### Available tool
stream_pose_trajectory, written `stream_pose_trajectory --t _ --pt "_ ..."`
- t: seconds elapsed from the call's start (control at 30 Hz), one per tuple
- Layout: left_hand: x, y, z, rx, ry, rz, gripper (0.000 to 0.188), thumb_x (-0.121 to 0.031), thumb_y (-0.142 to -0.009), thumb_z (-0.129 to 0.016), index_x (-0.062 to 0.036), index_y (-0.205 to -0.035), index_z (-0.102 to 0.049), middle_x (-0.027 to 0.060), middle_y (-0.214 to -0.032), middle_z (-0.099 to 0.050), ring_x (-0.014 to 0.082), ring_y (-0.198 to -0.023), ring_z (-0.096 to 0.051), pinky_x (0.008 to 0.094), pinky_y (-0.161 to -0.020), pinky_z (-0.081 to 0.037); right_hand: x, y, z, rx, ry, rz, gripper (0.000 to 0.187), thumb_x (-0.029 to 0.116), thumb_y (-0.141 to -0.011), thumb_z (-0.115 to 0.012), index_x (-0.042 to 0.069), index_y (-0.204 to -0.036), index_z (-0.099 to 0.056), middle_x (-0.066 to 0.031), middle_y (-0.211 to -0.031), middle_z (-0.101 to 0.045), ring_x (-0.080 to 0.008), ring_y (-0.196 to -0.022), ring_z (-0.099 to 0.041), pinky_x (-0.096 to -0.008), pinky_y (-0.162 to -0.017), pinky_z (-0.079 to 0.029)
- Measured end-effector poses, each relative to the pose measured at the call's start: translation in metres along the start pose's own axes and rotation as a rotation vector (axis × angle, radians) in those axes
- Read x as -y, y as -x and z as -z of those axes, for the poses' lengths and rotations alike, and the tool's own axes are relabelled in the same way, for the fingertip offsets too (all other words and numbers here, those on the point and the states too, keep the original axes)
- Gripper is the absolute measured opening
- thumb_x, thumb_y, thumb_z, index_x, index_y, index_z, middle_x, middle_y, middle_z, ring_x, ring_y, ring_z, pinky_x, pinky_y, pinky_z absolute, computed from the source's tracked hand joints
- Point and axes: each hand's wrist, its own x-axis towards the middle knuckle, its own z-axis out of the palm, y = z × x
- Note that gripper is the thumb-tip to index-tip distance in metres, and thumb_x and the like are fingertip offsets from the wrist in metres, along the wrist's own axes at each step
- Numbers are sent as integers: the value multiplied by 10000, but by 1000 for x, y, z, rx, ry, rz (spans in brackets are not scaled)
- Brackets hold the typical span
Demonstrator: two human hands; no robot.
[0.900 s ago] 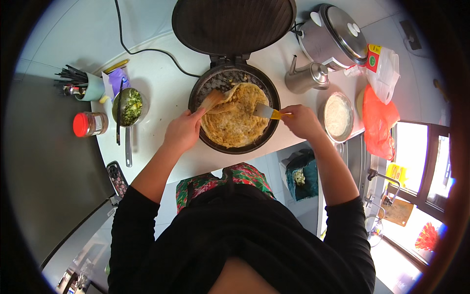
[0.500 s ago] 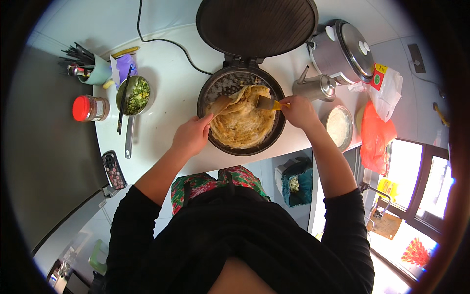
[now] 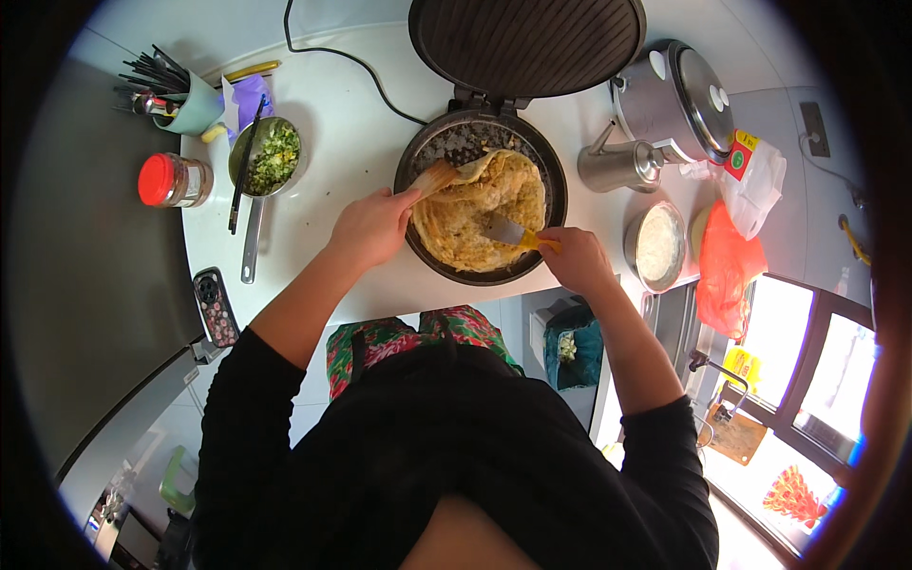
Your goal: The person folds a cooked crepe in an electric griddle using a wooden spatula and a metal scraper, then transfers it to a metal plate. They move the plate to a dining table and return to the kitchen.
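Observation:
A round browned flatbread (image 3: 465,242) lies in the black electric griddle (image 3: 556,204), its upper side partly folded and rumpled. My left hand (image 3: 373,228) is closed on a wooden spatula (image 3: 435,179), whose blade is at the bread's upper left edge. My right hand (image 3: 579,263) grips the yellow handle of a flat metal scraper (image 3: 508,231); its blade rests on the middle of the bread. The griddle's ridged lid (image 3: 532,43) stands raised behind.
At left stand a saucepan (image 3: 275,157) of chopped greens with chopsticks across it, a red-lidded jar (image 3: 176,180) and a phone (image 3: 216,306). On the right are a metal pot with a spout (image 3: 617,166), a bowl of white flour-like stuff (image 3: 657,247) and a rice cooker (image 3: 670,100).
The scraper has moved from the bread's upper right down to its middle, with my right hand lower. The spatula blade is slightly higher at the left edge. The whole view has shifted a little.

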Motion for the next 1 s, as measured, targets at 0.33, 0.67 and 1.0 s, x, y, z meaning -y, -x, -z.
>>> stream_pose_trajectory --t 0.33,0.67,1.0 --pt "15 -14 6 74 -107 -66 367 -174 -980 -539 -197 -1341 -599 152 -991 -625 364 -904 -635 477 -783 -523 40 60 -49 -109 59 -91 295 198 -925 -609 104 -1199 -666 -176 -880 -688 -367 -814 -678 -477 -732 -541" --pt "8 6 -10 84 -46 -16 389 -192 -990 -516 -194 -1375 -567 173 -992 -619 384 -879 -641 483 -776 -525 41 58 -49 -143 156 -127 292 204 -937 -596 138 -1212 -665 -144 -890 -685 -351 -795 -683 -467 -713 -548" --pt "7 1 -6 33 -10 -35 398 -185 -988 -528 -169 -1385 -557 187 -1023 -637 393 -918 -644 485 -811 -524 2 61 -13 -263 -61 -281 288 242 -916 -633 137 -1167 -728 -176 -979 -731 -369 -888 -696 -430 -826 -558"
